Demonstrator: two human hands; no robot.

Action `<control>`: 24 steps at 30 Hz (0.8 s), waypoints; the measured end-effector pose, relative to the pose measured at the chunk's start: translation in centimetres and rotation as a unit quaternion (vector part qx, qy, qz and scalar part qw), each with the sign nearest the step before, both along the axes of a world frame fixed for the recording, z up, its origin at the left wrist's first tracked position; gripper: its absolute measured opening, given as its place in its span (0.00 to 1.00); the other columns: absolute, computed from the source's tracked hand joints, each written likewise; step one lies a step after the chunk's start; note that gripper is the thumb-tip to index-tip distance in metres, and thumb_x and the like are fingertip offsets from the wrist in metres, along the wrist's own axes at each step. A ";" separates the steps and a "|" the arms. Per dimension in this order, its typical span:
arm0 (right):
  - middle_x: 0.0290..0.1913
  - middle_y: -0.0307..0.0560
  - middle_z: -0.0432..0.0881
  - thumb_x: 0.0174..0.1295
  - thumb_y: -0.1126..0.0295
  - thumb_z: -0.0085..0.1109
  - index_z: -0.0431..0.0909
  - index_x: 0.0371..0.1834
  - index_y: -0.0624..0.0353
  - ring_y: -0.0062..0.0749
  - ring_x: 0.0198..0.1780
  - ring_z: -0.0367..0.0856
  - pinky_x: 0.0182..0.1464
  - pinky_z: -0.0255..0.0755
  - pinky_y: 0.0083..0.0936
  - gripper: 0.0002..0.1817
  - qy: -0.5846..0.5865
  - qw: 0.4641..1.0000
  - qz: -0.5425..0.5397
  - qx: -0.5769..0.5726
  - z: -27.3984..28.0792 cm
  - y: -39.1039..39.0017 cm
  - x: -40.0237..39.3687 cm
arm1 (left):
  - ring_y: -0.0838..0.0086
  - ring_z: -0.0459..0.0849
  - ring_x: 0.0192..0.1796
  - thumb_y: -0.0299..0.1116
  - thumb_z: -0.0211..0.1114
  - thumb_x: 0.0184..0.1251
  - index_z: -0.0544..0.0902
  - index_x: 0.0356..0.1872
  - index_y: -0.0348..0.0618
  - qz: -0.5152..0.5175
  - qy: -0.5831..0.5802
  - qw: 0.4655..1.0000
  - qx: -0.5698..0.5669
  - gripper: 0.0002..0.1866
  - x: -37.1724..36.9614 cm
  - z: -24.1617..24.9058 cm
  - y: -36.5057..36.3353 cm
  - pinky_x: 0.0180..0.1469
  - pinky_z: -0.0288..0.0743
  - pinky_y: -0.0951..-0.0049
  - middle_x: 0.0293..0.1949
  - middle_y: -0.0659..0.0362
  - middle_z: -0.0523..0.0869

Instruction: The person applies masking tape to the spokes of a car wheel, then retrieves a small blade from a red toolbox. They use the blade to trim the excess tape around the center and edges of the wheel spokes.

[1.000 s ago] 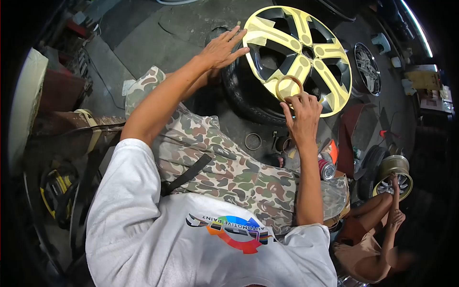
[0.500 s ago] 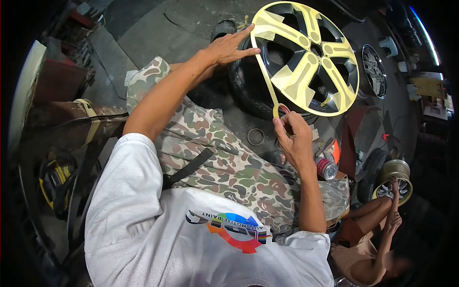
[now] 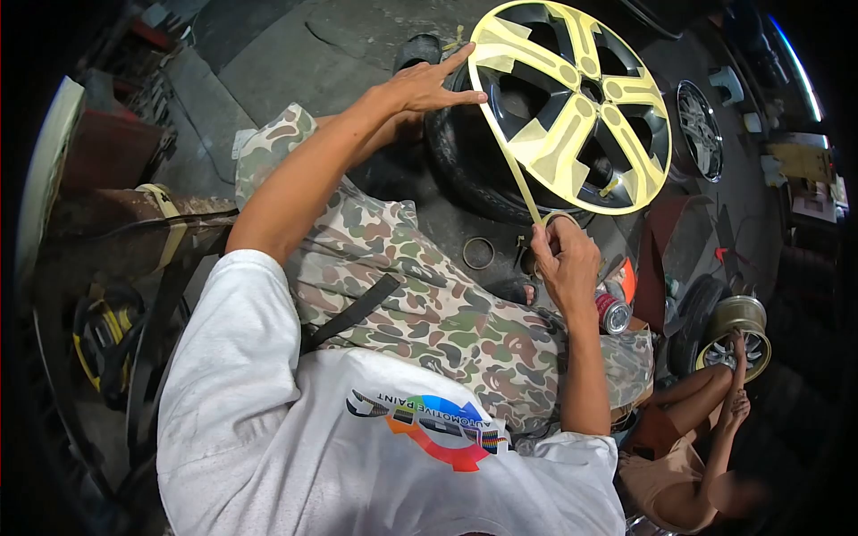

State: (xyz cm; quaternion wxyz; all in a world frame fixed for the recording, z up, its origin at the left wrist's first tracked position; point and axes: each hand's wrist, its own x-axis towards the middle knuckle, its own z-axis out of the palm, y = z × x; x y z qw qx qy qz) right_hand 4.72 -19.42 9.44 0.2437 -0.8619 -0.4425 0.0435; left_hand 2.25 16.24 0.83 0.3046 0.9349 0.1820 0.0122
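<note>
A dark wheel rim (image 3: 572, 134) stands above a black tyre (image 3: 454, 170), its spokes and outer lip covered with yellow masking tape. My left hand (image 3: 435, 85) reaches to the rim's left edge, index finger and thumb spread apart and their tips touching the taped lip. From near that thumb, a narrow tape strip (image 3: 516, 170) runs down, pulled straight, to my right hand (image 3: 569, 261). My right hand is closed around the masking tape roll (image 3: 560, 216), thumb at the strip's end; the fingers hide most of the roll.
A ring-shaped roll (image 3: 478, 254) lies on the floor near my legs. A can (image 3: 613, 314) stands beside my right forearm. Another wheel (image 3: 700, 131) is at the right. A seated person (image 3: 684, 451) is at lower right, by a gold wheel (image 3: 733, 326) and a tyre (image 3: 700, 308).
My right hand has moved right and slightly down with the roll, and the strip has grown longer and swung right. My left thumb and index finger are spread wider at nearly the same spot.
</note>
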 end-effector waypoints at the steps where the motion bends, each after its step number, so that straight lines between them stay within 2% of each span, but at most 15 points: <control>1: 0.23 0.52 0.72 0.63 0.65 0.66 0.70 0.24 0.63 0.49 0.26 0.74 0.29 0.66 0.40 0.17 0.015 1.000 -0.019 -0.003 0.1 -0.2 0.3 | 0.35 0.73 0.68 0.79 0.59 0.56 0.45 0.83 0.63 -0.001 -0.001 1.000 0.000 0.59 0.1 0.1 -0.1 0.72 0.64 0.48 0.63 0.29 0.76; 8: 0.22 0.52 0.72 0.63 0.63 0.65 0.70 0.24 0.64 0.49 0.24 0.73 0.29 0.65 0.39 0.18 0.010 1.000 -0.022 -0.016 1.2 -0.8 1.4 | 0.34 0.74 0.67 0.79 0.60 0.54 0.45 0.83 0.62 -0.001 0.029 0.999 -0.022 0.60 -0.5 2.0 -0.8 0.70 0.66 0.47 0.61 0.26 0.76; 13: 0.22 0.53 0.72 0.62 0.63 0.65 0.70 0.23 0.63 0.50 0.25 0.73 0.30 0.66 0.40 0.18 0.020 0.999 -0.006 -0.024 0.5 -1.0 1.0 | 0.32 0.74 0.66 0.79 0.63 0.51 0.47 0.83 0.60 0.002 0.004 1.000 0.000 0.63 -0.3 1.1 -1.0 0.71 0.66 0.47 0.59 0.24 0.77; 16: 0.22 0.53 0.72 0.63 0.63 0.65 0.70 0.24 0.63 0.50 0.24 0.74 0.30 0.66 0.40 0.18 0.023 0.999 -0.015 -0.025 0.4 -1.3 1.2 | 0.32 0.73 0.67 0.80 0.65 0.47 0.48 0.82 0.55 -0.004 0.000 1.000 0.009 0.66 -0.2 1.1 -1.5 0.72 0.66 0.47 0.60 0.23 0.75; 18: 0.21 0.53 0.73 0.64 0.63 0.65 0.71 0.24 0.64 0.50 0.23 0.73 0.30 0.66 0.40 0.19 0.038 0.998 -0.038 -0.036 0.4 -1.8 1.8 | 0.37 0.80 0.62 0.80 0.66 0.43 0.50 0.82 0.47 0.006 0.005 0.999 0.048 0.69 0.0 1.1 -1.9 0.68 0.69 0.46 0.56 0.27 0.80; 22: 0.22 0.54 0.73 0.66 0.63 0.64 0.72 0.24 0.65 0.50 0.23 0.72 0.30 0.66 0.39 0.18 0.031 0.997 -0.054 -0.043 1.8 -2.4 2.9 | 0.36 0.79 0.63 0.81 0.67 0.41 0.51 0.81 0.45 0.010 0.002 0.998 0.062 0.71 -0.3 1.7 -2.7 0.68 0.69 0.47 0.57 0.27 0.80; 24: 0.22 0.54 0.73 0.66 0.63 0.63 0.72 0.25 0.65 0.51 0.24 0.73 0.30 0.66 0.39 0.18 0.025 0.998 -0.040 -0.041 2.1 -2.5 3.0 | 0.33 0.74 0.67 0.76 0.71 0.45 0.49 0.82 0.44 0.015 0.040 0.998 0.037 0.69 -0.3 2.5 -3.0 0.71 0.66 0.50 0.62 0.21 0.73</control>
